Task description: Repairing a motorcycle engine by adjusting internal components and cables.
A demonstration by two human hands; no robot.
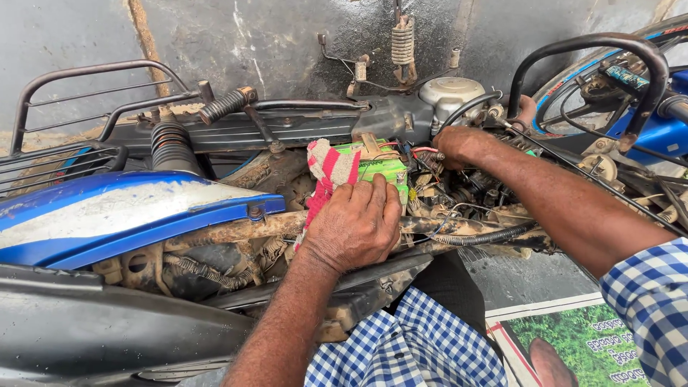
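Against grey wall, stripped motorbike frame (236, 229): left hand (355, 226) flat on green battery (383, 170), right hand (455, 145) w/ fingers curled in wires (430, 152) just beside.

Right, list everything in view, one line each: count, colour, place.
Motorcycle frame: one, rusty brown, lying across the middle.
Side panel: one, blue and silver, left.
Rear rack: one, dark metal, upper left.
Battery: one, green, centre, inside the frame.
Cloth: one, red and white, against the battery.
Wires: many, mixed colours, right of the battery.
Spring: one, rusty, top centre.
Printed sheet: one, green, floor, lower right.
Left hand: resting on battery and cloth.
Right hand: among the wires.
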